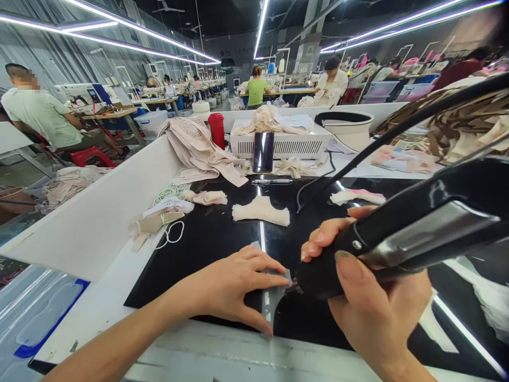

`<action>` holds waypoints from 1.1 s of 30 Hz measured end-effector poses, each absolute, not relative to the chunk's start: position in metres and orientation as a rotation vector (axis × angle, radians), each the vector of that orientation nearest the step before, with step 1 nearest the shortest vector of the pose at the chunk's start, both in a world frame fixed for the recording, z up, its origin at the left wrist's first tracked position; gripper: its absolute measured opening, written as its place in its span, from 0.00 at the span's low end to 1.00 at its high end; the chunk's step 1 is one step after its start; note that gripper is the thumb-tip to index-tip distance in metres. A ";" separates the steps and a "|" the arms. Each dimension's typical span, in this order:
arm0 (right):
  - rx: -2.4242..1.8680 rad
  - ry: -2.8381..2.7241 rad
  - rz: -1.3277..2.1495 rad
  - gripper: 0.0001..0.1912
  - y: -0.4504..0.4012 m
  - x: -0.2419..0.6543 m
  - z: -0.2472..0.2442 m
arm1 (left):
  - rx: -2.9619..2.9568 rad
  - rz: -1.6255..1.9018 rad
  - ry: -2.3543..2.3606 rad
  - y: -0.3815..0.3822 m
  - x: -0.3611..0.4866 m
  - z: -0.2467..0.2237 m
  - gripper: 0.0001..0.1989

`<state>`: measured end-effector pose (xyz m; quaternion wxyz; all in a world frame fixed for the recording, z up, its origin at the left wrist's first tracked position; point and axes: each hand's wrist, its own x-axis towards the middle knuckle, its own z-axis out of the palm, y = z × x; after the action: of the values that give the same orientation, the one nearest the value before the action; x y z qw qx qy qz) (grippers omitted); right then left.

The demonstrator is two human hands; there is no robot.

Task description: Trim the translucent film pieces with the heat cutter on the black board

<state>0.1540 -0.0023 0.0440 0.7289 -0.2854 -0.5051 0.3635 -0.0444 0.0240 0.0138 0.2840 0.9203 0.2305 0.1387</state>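
Note:
My right hand (369,286) is wrapped round a black handheld tool (429,217) with a metal lever and a cable. The tool's tip points left, close to my left fingertips. My left hand (238,284) lies spread on the black board (318,318), thumb and fingers apart, over a thin, see-through strip (271,302) that runs toward the front edge. Beyond my hands rests a cream fabric piece (261,210). Another light piece (357,196) lies behind the tool. A white piece (437,326) is partly hidden by my right hand.
A phone (263,152) leans on a white box (286,146), with a red cup (217,130) beside it. Fabric stacks (199,148) and elastic loops (173,233) sit at left. The cable (397,122) arches across the right. People work at machines behind.

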 end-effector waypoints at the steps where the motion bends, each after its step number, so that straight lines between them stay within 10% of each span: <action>1: -0.639 -1.109 0.797 0.19 -0.002 0.154 0.044 | 2.465 0.371 0.614 0.024 -0.044 0.013 0.34; 33: -0.609 -1.128 0.983 0.17 -0.028 0.145 0.053 | 2.540 0.350 0.599 0.025 -0.042 0.014 0.30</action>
<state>0.1447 -0.0278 0.0529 0.6912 -0.2723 -0.5047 0.4397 -0.0424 0.0252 0.0145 0.2514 0.9337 0.2201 0.1285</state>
